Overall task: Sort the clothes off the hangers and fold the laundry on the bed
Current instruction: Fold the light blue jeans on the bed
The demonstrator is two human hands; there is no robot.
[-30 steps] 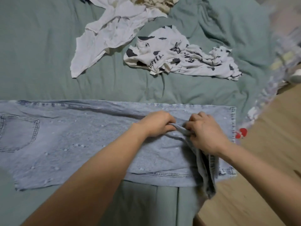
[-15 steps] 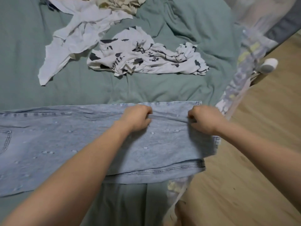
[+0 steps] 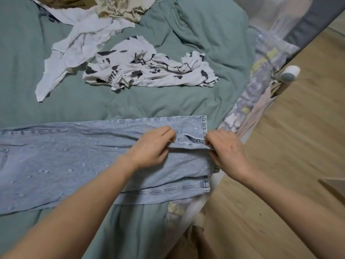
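Light blue jeans point(image 3: 65, 161) lie flat across the near part of the green bed point(image 3: 168, 109), legs pointing right. My left hand point(image 3: 152, 146) pinches a raised fold of denim near the leg hems. My right hand point(image 3: 226, 152) grips the same fold at the hem edge by the bed's right side. A white shirt with black patches point(image 3: 149, 70) lies crumpled beyond the jeans. A plain white garment point(image 3: 74, 53) sprawls at the upper left, and a beige one point(image 3: 121, 8) sits at the top edge.
A patterned bed skirt point(image 3: 261, 81) hangs along the bed's right edge. Wooden floor point(image 3: 289, 165) lies to the right. A white roll-shaped object point(image 3: 290, 72) sits near the bed's corner.
My hands have moved apart along the denim fold, the right one sliding to the hem edge. The hanging leg end now lies on the bed. The view shifted right.
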